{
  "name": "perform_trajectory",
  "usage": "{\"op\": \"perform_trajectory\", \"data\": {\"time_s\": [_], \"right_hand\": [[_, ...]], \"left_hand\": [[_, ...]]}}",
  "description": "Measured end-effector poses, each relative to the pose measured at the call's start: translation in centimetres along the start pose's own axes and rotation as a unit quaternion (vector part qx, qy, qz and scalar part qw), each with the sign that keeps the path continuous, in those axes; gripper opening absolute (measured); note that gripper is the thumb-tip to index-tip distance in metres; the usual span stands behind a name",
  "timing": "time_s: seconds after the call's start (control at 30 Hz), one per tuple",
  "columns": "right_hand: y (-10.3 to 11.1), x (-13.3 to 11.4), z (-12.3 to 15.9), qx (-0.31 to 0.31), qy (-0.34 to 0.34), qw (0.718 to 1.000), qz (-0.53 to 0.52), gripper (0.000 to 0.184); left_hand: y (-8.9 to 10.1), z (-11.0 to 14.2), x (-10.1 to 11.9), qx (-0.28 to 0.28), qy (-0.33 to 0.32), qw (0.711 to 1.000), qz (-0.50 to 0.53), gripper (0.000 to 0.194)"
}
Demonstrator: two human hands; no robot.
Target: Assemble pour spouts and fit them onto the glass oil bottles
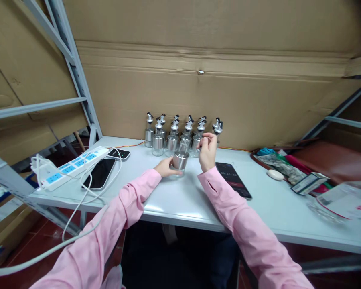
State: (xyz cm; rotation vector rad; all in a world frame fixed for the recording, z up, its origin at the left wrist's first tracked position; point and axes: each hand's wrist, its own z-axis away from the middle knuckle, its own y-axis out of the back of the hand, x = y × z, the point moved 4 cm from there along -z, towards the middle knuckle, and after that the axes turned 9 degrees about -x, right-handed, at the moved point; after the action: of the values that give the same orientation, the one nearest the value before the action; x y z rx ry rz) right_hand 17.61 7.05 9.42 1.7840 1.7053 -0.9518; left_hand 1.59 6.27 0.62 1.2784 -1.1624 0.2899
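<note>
White plastic leads from the far left of my feed: a power strip (75, 168) lies beside a dark-screened phone (100, 174) on the worktop (156, 200). My left hand (165, 167) grips a glass-and-steel bottle (180, 160) near the middle, in front of clustered spouted bottles (158, 142). Just right of it, my right hand (208, 151) hangs raised, fingers bent; whether they hold anything, I cannot tell. Beyond lies a second phone (233, 180), timer on screen.
</note>
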Motion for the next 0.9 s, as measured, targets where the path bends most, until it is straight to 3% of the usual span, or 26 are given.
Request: {"op": "perform_trajectory", "data": {"time_s": [0.07,0.17,0.23,0.33,0.43,0.63,0.9], "right_hand": [[-0.5,-2.2,-1.2,-0.020,0.017,0.997,-0.071,0.010],[-2.3,-5.1,-2.3,-0.123,-0.033,0.982,-0.136,0.018],[-3.6,-6.5,-2.1,-0.202,-0.068,0.966,-0.150,0.021],[-4.9,-7.4,-1.5,-0.262,-0.099,0.947,-0.157,0.020],[-5.5,-7.2,-1.2,-0.285,-0.119,0.936,-0.169,0.016],[-6.2,-6.9,-1.1,-0.340,-0.143,0.916,-0.157,0.015],[-5.6,-5.7,-1.4,-0.271,-0.187,0.895,-0.300,0.015]], "left_hand": [[-0.3,0.1,0.2,-0.038,-0.023,0.999,0.027,0.071],[-0.4,0.4,0.7,-0.052,-0.055,0.997,0.002,0.082],[-0.5,0.6,0.9,-0.047,-0.037,0.997,-0.046,0.085],[-0.6,0.7,1.4,-0.069,-0.011,0.992,-0.103,0.071],[-0.8,0.7,1.9,-0.104,0.003,0.985,-0.137,0.054],[-0.8,0.8,2.8,-0.109,0.002,0.981,-0.160,0.046],[-0.8,0.8,2.3,-0.113,-0.018,0.980,-0.162,0.047]]}}
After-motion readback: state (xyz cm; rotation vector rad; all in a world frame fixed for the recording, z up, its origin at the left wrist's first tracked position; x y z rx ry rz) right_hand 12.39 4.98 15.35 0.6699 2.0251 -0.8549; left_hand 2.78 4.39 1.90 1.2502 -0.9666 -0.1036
